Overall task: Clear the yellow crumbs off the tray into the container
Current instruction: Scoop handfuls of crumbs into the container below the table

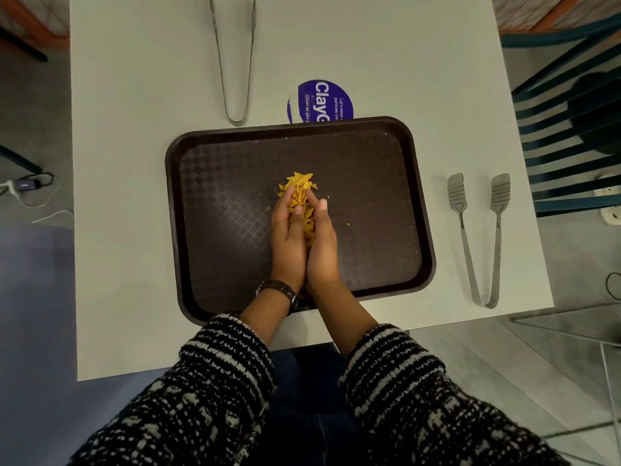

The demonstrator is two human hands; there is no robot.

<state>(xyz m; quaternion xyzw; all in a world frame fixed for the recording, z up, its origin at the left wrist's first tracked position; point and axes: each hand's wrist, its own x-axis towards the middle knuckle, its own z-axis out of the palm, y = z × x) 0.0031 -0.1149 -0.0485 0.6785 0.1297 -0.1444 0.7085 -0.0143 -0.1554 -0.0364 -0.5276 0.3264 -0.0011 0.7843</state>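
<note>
A dark brown tray (235, 183) lies on the pale table in front of me. A pile of yellow crumbs (300, 186) sits near its middle. My left hand (289, 240) and my right hand (322, 243) are pressed together side by side on the tray, cupped around the crumbs, which fill the gap between the palms and spill out past the fingertips. A few tiny yellow specks (348, 225) lie loose to the right of my hands. A watch sits on my left wrist. No container is in view.
One pair of metal tongs (479, 237) lies on the table right of the tray, another pair of tongs (235, 62) beyond its far edge. A round blue sticker (324, 99) shows behind the tray. A dark slatted chair (571, 129) stands at the right.
</note>
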